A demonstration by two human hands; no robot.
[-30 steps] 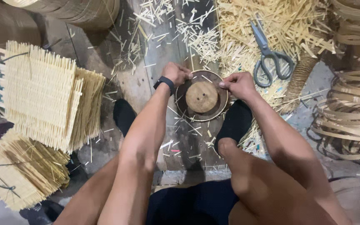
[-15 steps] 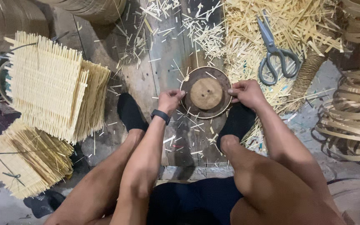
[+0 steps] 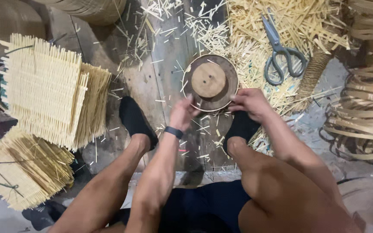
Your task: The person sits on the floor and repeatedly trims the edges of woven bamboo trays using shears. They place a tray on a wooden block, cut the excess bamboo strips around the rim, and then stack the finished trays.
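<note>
Two hands (image 3: pixel 214 110) grasping the near rim of a round dark disc (image 3: pixel 210 82), paler wooden centre.

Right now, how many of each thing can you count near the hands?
Round wooden mould: 1
Scissors: 1
Woven mat stacks: 2
Hands, left and right: 2
Black socks: 2
Total: 8

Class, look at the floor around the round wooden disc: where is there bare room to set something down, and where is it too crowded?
Barest is the plank strip between the stacked woven mats and the round wooden disc, with only stray splinters. Some bare grey floor lies right of the right hand. Crowded: the cuttings heap under the scissors, and the split-strip coils.
</note>
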